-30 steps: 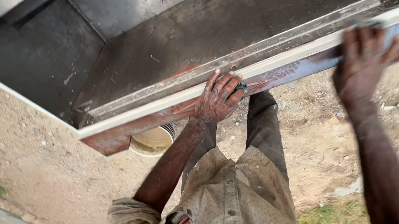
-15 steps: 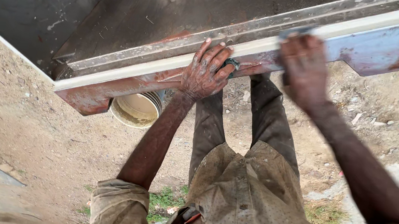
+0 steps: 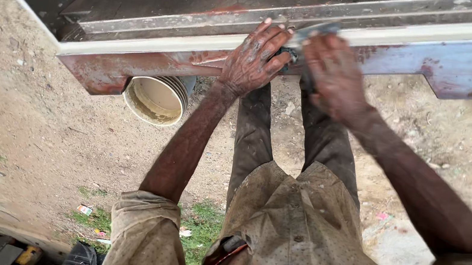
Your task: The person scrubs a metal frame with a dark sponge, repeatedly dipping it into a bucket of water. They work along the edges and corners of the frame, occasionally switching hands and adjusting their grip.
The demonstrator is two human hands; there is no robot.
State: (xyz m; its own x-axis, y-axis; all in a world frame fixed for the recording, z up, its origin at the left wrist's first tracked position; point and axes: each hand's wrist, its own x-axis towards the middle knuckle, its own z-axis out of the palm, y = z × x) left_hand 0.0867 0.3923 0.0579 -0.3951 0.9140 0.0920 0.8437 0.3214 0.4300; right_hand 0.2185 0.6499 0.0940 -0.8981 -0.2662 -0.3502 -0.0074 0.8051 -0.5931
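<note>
A: In the head view, where do the hands sit?

B: Both rest on the long rust-stained grey metal panel with a pale cream edge strip (image 3: pixel 156 49), which runs from nine o'clock to three o'clock across the top; the left hand (image 3: pixel 255 56) lies at about twelve o'clock, fingers spread flat and pressed on the strip, probably to steady it; it closes on nothing.

A: And the other one?

B: The right hand (image 3: pixel 335 72) is just beside it, toward one o'clock, curled around a small dark tool (image 3: pixel 290 53) that touches the strip between the two hands; the hand is blurred, so I judge it a closed hold; what kind of tool it is I cannot tell.

A: Anything below?

B: A cream plastic bucket (image 3: pixel 155 100) sits on the sandy ground (image 3: pixel 36 124) at ten o'clock, partly under the panel, near the left forearm; close by, perhaps for reach.
</note>
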